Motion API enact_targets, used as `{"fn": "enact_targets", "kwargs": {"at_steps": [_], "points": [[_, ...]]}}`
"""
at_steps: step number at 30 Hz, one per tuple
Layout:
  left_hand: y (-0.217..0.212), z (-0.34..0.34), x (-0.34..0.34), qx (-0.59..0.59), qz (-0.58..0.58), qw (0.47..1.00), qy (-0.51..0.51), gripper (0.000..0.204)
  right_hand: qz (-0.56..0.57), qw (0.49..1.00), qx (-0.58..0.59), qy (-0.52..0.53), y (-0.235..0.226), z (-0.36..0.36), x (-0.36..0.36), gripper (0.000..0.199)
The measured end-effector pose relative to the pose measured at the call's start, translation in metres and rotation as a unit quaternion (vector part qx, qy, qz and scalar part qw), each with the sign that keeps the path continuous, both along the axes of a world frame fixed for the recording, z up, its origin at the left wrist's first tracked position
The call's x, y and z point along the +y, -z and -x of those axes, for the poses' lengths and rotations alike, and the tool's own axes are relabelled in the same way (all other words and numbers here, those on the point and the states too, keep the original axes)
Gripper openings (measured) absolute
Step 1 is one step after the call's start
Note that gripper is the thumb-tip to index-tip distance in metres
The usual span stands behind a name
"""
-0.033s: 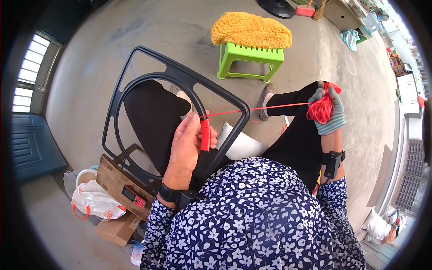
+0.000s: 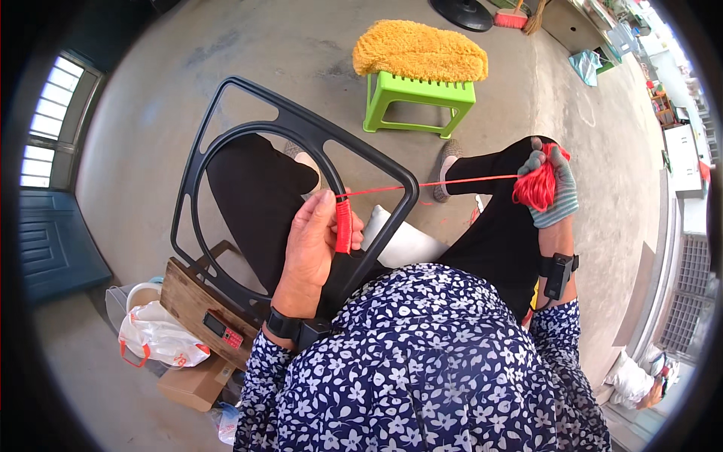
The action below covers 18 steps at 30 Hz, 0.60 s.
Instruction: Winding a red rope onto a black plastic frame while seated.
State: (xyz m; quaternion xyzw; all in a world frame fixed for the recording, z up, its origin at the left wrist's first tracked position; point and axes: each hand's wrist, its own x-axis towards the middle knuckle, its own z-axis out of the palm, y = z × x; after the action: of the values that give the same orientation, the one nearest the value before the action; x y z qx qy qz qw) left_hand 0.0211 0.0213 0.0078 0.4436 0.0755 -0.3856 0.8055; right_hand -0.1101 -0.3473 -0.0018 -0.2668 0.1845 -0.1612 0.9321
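A black frame point(image 2: 290, 113), square outside with a ring inside, leans tilted over my left thigh. Red cord is wound in tight turns point(image 2: 344, 226) around part of the ring. My left hand point(image 2: 310, 230) is bare and closed around that wrapped part, thumb and fingertip pinching where the cord meets the ring. From there a single strand of cord point(image 2: 467, 180) runs taut across the frame's right side to my right hand point(image 2: 559, 200). That hand wears a grey striped glove with fingertips bare and grips a bundle of red cord point(image 2: 536, 188) above my right knee.
Ahead, a green plastic stool point(image 2: 422, 94) carries a fluffy yellow cushion point(image 2: 420, 51). At my left are a wooden board point(image 2: 188, 301) with a red phone point(image 2: 224, 330) on it, a white plastic bag point(image 2: 160, 335) and a cardboard box point(image 2: 197, 383). A white cushion point(image 2: 403, 241) lies between my legs.
The gloved right hand and its cord bundle have shifted very slightly. My left hand and the black frame have stayed in place.
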Motion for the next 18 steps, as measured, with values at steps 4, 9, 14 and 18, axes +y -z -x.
{"fn": "enact_targets", "kwargs": {"at_steps": [4, 9, 14, 18], "points": [[0.006, 0.001, -0.001, 0.001, -0.009, 1.0, -0.002, 0.018, 0.135, 0.976, 0.164, 0.041, -0.008, -0.011, 0.011, 0.05], [0.006, 0.008, -0.008, -0.028, -0.016, 0.996, 0.086, 0.017, 0.769, 0.575, 0.279, -0.004, -0.025, -0.061, 0.068, 0.037], [-0.001, 0.02, -0.024, 0.01, 0.034, 0.973, 0.227, 0.017, 0.484, 0.851, 0.18, -0.093, 0.008, -0.103, 0.121, 0.039], [0.002, 0.022, -0.027, 0.072, 0.023, 0.964, 0.255, 0.023, 0.053, 0.953, 0.125, -0.272, 0.006, -0.09, 0.157, 0.041]]}}
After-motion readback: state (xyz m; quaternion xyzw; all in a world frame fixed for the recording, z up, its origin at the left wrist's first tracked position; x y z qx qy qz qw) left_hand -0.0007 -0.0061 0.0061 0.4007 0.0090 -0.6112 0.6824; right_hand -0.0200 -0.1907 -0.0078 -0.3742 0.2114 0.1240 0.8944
